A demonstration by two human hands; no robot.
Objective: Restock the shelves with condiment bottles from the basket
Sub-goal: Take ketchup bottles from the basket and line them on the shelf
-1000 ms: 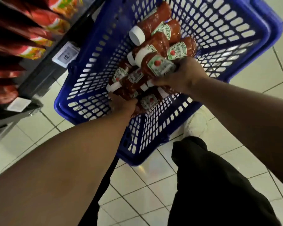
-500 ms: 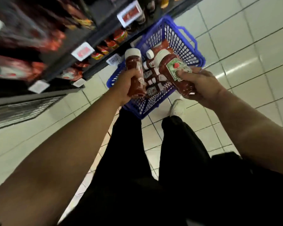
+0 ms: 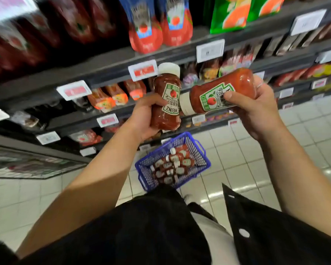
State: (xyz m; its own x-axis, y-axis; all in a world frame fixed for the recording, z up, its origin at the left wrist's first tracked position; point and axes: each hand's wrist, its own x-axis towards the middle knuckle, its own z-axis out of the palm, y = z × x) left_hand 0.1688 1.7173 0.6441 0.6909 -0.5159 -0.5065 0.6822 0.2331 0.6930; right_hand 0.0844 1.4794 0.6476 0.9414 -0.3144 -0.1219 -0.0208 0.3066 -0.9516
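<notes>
Head view shows two ketchup bottles held up in front of the shelves. The left-hand bottle (image 3: 167,96) stands close to upright, white cap on top, its long axis running up and down; the left hand (image 3: 143,116) is wrapped round its lower body, fingers closed tight on it. The right-hand bottle (image 3: 221,91) lies nearly on its side, its cap pointing left and almost touching the label of the first; the right hand (image 3: 256,109) grips its base end, thumb pressed across the label.

Of the two, the upright bottle looks ready to go straight onto a shelf edge (image 3: 111,67), and the left hand is the nearer to the racks. The tilted one would first need turning cap-up. Below, near the bottom shelf on the tiled floor (image 3: 275,150), the blue basket (image 3: 203,161) holds more bottles (image 3: 172,165) lying in a heap.
</notes>
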